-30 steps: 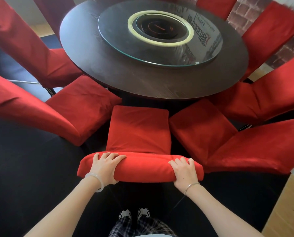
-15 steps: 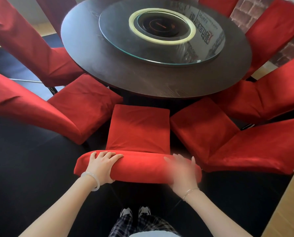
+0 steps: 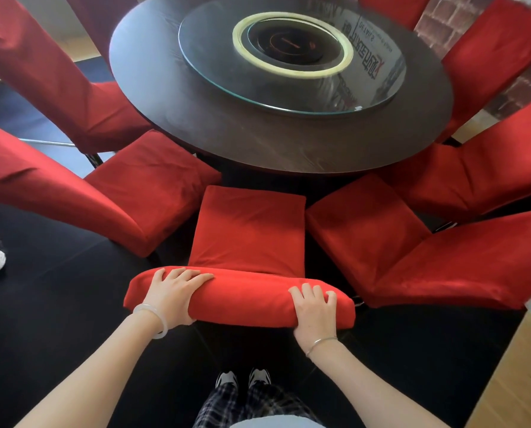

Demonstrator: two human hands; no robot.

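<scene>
**Both hands clasp the red fabric-covered dining chair (image 3: 248, 230)**

The chair stands straight ahead of the person, its seat pointing at the round dark wooden table (image 3: 196, 125) and its front edge near the table's rim. The left hand (image 3: 174, 296) grips the left end of the padded top of the backrest, fingers curled over the top and thumb tucked below. The right hand (image 3: 315, 310) grips the right end, its fingers bent over the top edge (the thumb is hidden). A pale bangle (image 3: 154, 316) circles the left wrist and a thin silver bracelet (image 3: 319, 342) the right. Matching red chairs sit just beside it on either side. A round glass turntable (image 3: 211, 66) lies on the table. Black carpet (image 3: 57, 304) covers the floor underfoot.
</scene>
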